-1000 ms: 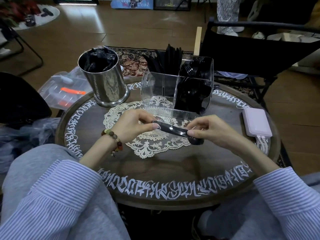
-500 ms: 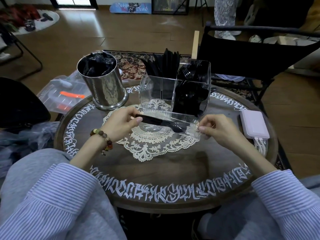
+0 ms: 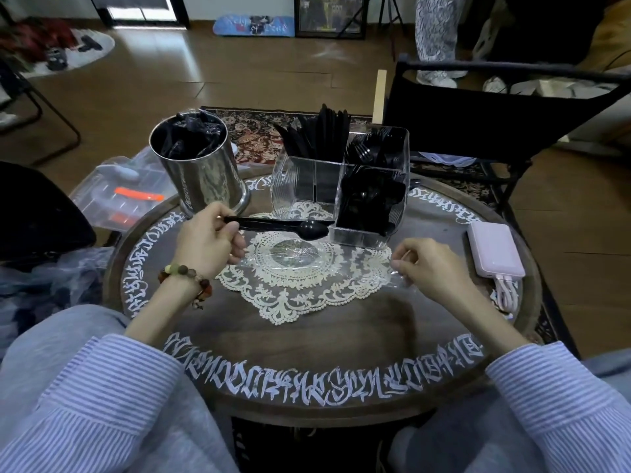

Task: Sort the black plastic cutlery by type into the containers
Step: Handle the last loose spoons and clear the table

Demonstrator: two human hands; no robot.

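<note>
The left hand (image 3: 208, 245) has its grip closed on the handle of a black spoon (image 3: 283, 227), held level just left of the clear organizer (image 3: 341, 186), bowl toward it. The right hand (image 3: 421, 264) pinches a clear wrapper (image 3: 321, 264) stretched over the doily (image 3: 300, 278) in front of the organizer. The spoon appears fully out of the wrapper.

Progress, as judged: the organizer already holds sorted cutlery. Knives fill the rear left compartment, forks the rear right, spoons the front right. The front left compartment looks empty. The steel canister (image 3: 201, 172), left of the organizer, is still packed with wrapped pieces, so much sorting remains. Next likely step: place the spoon front right.
</note>
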